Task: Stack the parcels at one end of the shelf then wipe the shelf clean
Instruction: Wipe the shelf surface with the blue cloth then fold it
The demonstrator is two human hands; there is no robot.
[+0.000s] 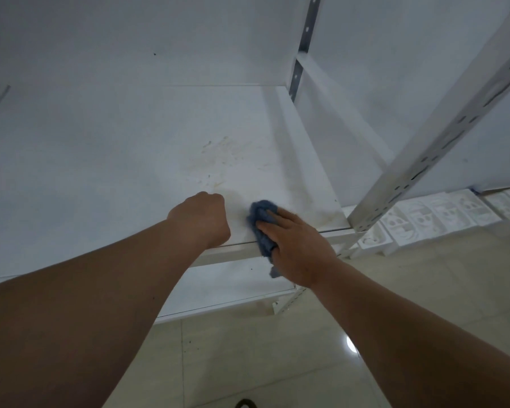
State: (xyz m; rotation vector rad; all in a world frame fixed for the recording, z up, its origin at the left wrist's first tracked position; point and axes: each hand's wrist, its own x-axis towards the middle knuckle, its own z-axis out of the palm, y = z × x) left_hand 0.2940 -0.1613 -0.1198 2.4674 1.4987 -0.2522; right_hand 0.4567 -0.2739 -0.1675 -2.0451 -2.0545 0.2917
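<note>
The white shelf (106, 178) fills most of the view and carries yellowish smears (221, 160) near its right half. My right hand (298, 245) presses a crumpled blue cloth (261, 219) onto the shelf's front edge, fingers lying over it. My left hand (203, 219) rests as a fist on the shelf just left of the cloth, holding nothing that I can see. No parcels are in view.
A perforated metal upright (436, 136) slants along the shelf's right front corner; another upright (302, 45) stands at the back. White foam pieces (442, 216) lie on the floor to the right. A lower shelf (224, 287) and tiled floor (277, 363) sit below.
</note>
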